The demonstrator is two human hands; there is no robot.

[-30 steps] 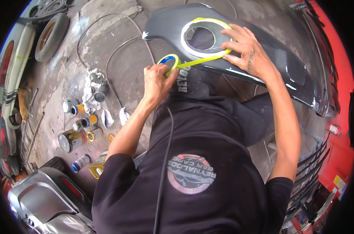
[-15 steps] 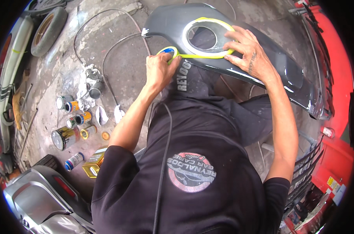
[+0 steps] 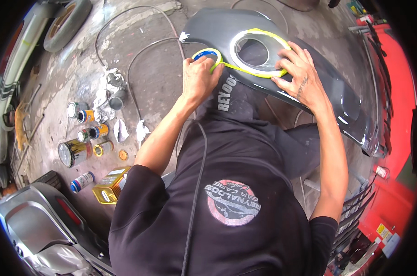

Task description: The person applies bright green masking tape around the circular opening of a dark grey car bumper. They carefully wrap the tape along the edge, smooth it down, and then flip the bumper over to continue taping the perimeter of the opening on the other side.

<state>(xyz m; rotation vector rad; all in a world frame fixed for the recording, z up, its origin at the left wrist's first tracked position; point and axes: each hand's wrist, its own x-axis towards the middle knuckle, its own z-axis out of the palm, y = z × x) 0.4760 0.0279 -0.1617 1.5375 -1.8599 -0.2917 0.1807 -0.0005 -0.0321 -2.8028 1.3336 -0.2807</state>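
My left hand (image 3: 199, 79) is closed on a roll of yellow-green masking tape (image 3: 204, 54) with a blue core. A strip of the tape (image 3: 245, 70) stretches from the roll to the round rim of a glossy dark grey car body panel (image 3: 217, 28). Around the panel's oval hole, a pale ring (image 3: 235, 55) carries tape along its far and right edges. At the ring's near right side, my right hand (image 3: 302, 78) bends over the rim, thumb and fingertips pressing on the tape. The panel lies over my dark trousers; what supports it is hidden.
On the floor to the left stand several paint cans (image 3: 75, 152), a gold rectangular tin (image 3: 111, 185) and crumpled paper (image 3: 105, 99). A hose (image 3: 129, 78) loops behind them. A grey bumper (image 3: 36, 216) lies lower left; a red vehicle (image 3: 399, 92) flanks the right.
The whole view has shifted a little. My right hand has slid slightly nearer along the ring. The roll in my left hand sits a bit higher against the panel, so the strip now slants.
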